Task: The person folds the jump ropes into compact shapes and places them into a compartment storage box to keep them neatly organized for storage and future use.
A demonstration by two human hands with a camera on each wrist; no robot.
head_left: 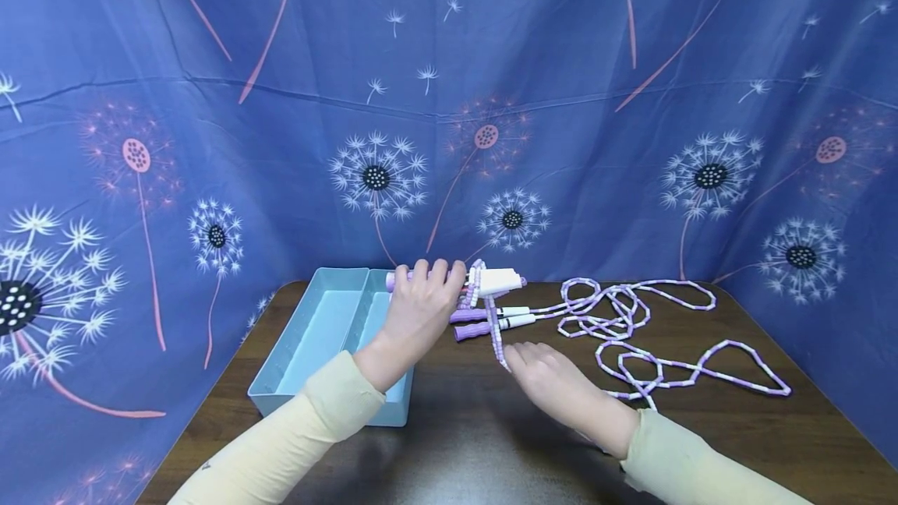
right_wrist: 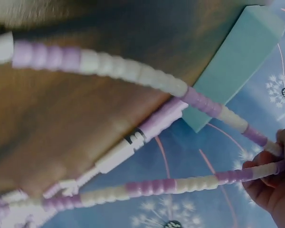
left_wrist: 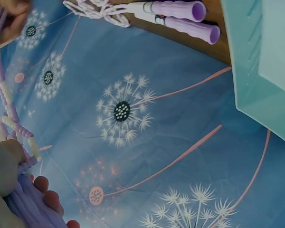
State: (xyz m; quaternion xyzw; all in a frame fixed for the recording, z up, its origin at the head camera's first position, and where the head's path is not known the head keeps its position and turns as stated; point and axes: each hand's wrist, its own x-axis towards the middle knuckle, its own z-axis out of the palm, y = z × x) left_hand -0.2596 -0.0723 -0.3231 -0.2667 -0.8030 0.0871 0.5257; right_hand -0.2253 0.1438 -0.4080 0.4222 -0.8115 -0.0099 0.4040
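My left hand (head_left: 424,298) holds a jump rope by its purple-and-white handles (head_left: 496,281), raised above the table by the box. Its beaded purple-and-white cord (head_left: 494,326) wraps round the handles and hangs in a doubled length toward my right hand (head_left: 550,380). In the right wrist view, the fingers (right_wrist: 266,183) of the right hand pinch the end of that doubled cord, which is stretched out. The left wrist view has the purple grips (left_wrist: 33,204) inside the curled left fingers, with cord looped just above them.
A light blue two-compartment box (head_left: 386,414) stands at the left on the brown table (head_left: 449,443). Beyond my hands lie two more purple-and-white handles (head_left: 484,329), their beaded cords (head_left: 624,310) spread loosely across the right side. A blue dandelion-print cloth (head_left: 435,115) hangs behind.
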